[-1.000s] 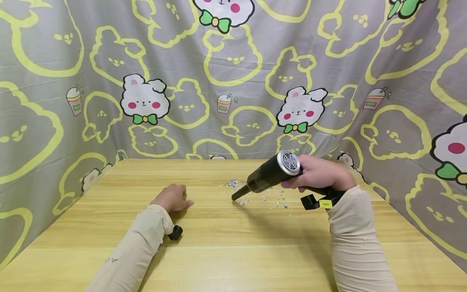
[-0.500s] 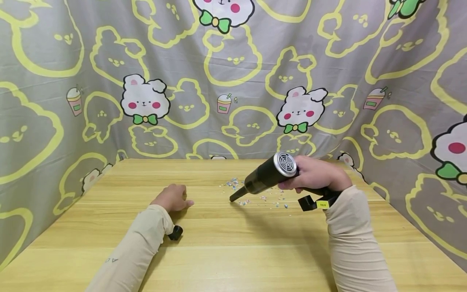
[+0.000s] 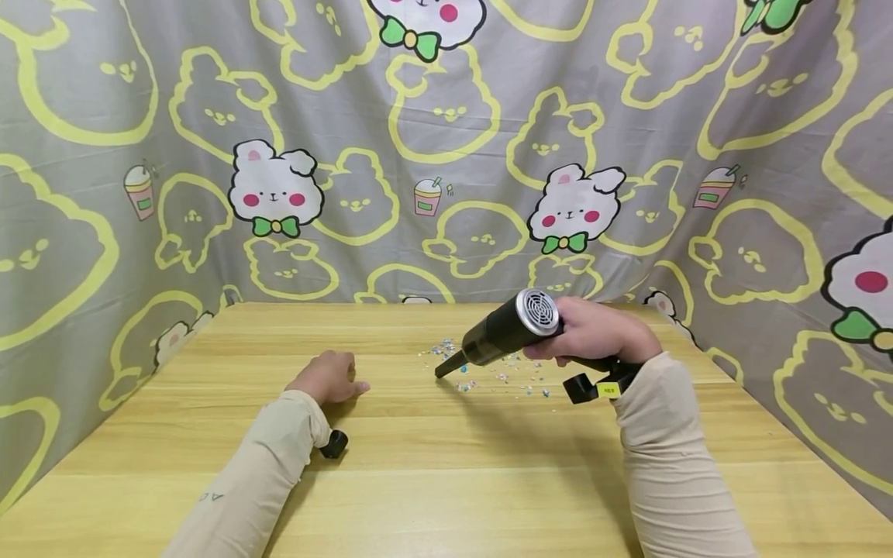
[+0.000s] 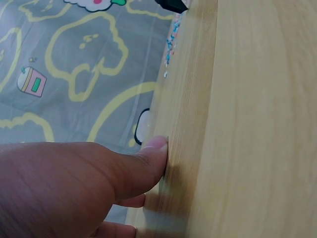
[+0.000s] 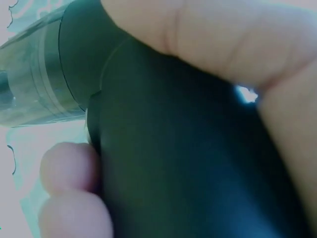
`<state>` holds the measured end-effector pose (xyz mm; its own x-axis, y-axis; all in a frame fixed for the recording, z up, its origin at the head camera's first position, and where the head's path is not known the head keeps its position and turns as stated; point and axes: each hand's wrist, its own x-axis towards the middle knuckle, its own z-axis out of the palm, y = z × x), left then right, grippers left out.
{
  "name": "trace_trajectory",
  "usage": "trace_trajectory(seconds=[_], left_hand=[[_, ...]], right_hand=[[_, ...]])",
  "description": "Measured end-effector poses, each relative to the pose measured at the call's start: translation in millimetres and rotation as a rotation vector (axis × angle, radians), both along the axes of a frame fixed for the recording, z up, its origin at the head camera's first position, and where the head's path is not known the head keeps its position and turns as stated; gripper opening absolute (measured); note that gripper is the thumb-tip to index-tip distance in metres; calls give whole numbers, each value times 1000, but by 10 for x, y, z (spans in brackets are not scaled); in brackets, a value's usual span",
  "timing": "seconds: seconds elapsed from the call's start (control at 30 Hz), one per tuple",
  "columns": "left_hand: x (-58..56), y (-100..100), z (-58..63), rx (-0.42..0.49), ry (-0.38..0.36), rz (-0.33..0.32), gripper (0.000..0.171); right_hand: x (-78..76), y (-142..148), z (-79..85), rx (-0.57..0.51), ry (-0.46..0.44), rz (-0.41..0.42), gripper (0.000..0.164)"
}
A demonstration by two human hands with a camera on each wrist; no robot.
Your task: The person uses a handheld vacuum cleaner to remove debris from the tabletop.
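Note:
My right hand (image 3: 600, 329) grips a black handheld vacuum cleaner (image 3: 498, 333) by its handle (image 5: 163, 148); in the right wrist view the fingers curl round it. The body has a silver vented end and tilts down to the left. Its narrow nozzle (image 3: 449, 364) has its tip right at the tabletop, among small scattered blue, pink and white bits (image 3: 443, 349). To the left, my left hand (image 3: 326, 377) rests on the wood with loosely bent fingers and holds nothing. In the left wrist view its thumb (image 4: 148, 158) touches the table surface, and a line of bits (image 4: 171, 44) lies farther off.
The light wooden table (image 3: 418, 496) reaches back to a grey curtain (image 3: 377, 116) with cartoon prints, which encloses it at the back and both sides. More bits (image 3: 533, 380) lie below and right of the vacuum's body. Each wrist wears a small black camera (image 3: 335, 444).
My right hand has shifted the vacuum cleaner slightly left, its nozzle tip ending a little farther back. A blue bit shows beside the nozzle now. The left hand stays in place.

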<state>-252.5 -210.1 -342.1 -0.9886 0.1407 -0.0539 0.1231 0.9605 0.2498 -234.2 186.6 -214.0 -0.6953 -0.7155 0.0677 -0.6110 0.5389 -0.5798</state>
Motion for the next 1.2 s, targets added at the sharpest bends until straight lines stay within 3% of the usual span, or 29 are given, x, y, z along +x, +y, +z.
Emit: trace_trajectory(seconds=[1.2], left_hand=[[-12, -6, -3, -5, 3, -8, 42]], right_hand=[[-134, -91, -113, -29, 15, -8, 30]])
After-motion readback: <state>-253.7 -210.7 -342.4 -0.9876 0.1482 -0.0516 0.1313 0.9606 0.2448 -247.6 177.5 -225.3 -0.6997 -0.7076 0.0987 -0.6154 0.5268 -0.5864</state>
